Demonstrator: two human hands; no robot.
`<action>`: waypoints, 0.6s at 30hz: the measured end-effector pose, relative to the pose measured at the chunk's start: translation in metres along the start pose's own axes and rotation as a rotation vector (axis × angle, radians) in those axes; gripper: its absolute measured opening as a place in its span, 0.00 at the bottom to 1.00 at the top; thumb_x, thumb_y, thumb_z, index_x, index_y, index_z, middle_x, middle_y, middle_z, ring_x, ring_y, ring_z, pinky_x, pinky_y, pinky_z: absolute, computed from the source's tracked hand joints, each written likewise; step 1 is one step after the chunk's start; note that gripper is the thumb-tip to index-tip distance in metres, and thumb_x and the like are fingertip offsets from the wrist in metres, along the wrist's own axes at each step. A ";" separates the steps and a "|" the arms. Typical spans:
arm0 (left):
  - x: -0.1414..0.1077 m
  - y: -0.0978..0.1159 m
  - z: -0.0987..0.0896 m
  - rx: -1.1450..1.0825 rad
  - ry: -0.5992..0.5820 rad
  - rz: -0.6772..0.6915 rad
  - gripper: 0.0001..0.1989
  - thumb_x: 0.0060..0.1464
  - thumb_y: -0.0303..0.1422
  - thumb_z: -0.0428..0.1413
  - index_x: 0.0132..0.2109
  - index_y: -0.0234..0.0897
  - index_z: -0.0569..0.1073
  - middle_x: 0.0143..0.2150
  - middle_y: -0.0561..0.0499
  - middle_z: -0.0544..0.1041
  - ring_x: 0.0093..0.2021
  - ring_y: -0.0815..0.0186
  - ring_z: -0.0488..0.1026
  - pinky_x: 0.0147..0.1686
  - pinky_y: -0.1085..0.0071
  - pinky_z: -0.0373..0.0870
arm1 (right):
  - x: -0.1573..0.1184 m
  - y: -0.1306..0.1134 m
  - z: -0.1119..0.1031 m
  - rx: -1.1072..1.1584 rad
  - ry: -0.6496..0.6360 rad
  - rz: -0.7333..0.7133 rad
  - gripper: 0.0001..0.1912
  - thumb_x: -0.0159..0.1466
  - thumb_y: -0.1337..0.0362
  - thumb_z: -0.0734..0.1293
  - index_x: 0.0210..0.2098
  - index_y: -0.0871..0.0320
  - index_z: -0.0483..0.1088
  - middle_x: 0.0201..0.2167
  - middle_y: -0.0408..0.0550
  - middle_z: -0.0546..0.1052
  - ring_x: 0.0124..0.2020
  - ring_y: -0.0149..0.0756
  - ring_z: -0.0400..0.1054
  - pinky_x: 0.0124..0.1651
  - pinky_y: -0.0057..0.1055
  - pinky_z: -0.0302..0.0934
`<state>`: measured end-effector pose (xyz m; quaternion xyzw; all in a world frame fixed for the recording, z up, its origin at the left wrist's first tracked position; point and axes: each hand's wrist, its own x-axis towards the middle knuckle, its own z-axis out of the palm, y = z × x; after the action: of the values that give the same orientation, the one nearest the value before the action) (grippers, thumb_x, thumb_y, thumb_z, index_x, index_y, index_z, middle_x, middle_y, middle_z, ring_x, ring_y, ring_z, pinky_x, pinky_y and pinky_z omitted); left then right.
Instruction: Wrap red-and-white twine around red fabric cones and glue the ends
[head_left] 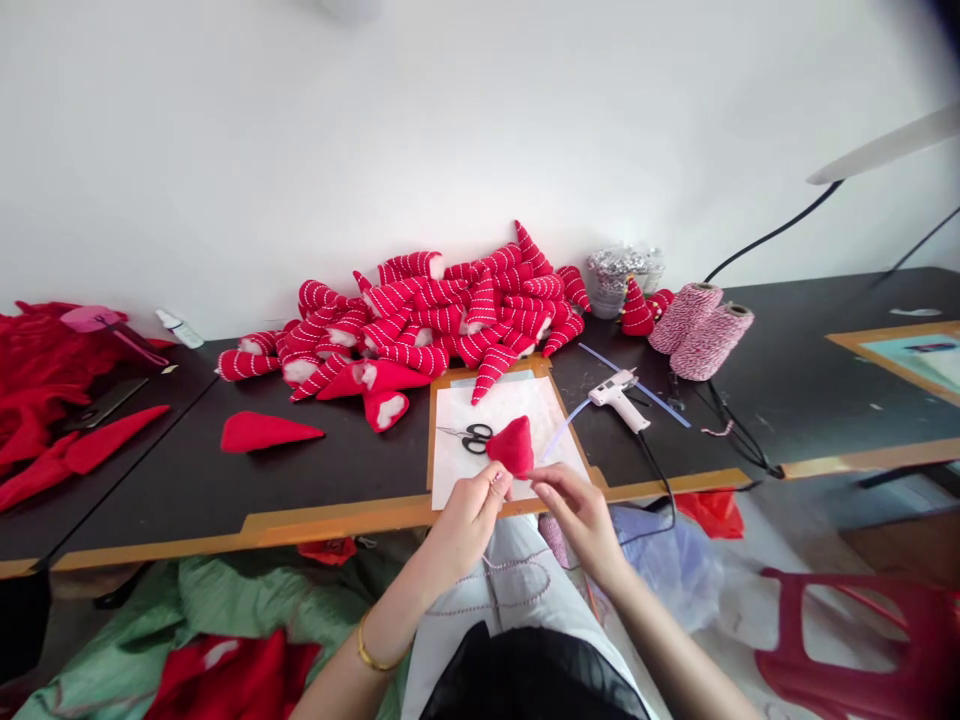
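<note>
"Black garment (529, 675) is seen nearest, 6 o'clock. Left side?"

"Scissors (476, 438) laid at red cone's (513, 446) 9 o'clock. Left hand (474, 502) at its 7: lower edge pinched between fingers."

"Cone location?"

"Held above white sheet (448, 475)."

"Right hand (576, 508)?"

"Placed at cone's 4; grip can't be told. Glue gun (619, 398) laid at 2."

Holds a red cone (511, 447) in the left fingers (491, 479) near the front edge of the surface (360, 460), with the right fingers (553, 479) close beside its base.
</note>
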<state>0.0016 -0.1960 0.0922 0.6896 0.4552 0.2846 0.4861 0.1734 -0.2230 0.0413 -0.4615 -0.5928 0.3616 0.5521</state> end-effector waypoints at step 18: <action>0.014 -0.005 -0.002 -0.408 -0.101 -0.123 0.20 0.59 0.51 0.57 0.36 0.36 0.70 0.23 0.61 0.54 0.20 0.75 0.48 0.21 0.74 0.45 | 0.022 -0.010 0.003 0.180 0.084 -0.022 0.11 0.63 0.55 0.73 0.33 0.55 0.81 0.31 0.49 0.80 0.34 0.39 0.73 0.41 0.35 0.67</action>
<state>0.0036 -0.1818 0.0874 0.5610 0.4045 0.3059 0.6543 0.1700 -0.2055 0.0573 -0.4183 -0.5393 0.3874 0.6197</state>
